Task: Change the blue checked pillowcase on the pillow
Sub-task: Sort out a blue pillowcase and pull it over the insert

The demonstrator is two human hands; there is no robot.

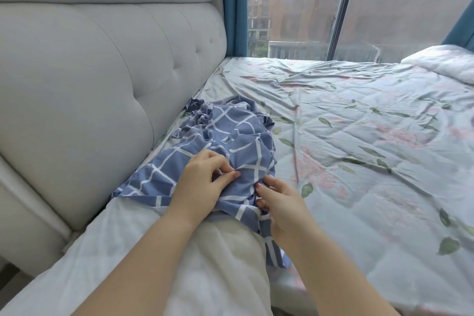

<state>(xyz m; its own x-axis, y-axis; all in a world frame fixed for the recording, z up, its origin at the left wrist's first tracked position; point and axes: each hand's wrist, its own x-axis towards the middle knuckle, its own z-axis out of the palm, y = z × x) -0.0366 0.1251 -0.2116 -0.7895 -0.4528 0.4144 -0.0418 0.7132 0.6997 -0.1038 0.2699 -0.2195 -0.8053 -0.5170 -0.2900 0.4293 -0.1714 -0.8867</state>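
Bedroom, padded grey headboard along left edge of bed; white pillow at near left corner, blue checked pillowcase bunched over its far end beside headboard; left hand pinches pillowcase fabric, fingers curled; right hand just beside, gripping pillowcase edge; floral sheet rumpled rightward; rain-streaked window behind

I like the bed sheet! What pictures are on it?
The bed sheet is pale grey-blue with pink flowers and green leaves, seen in the head view.
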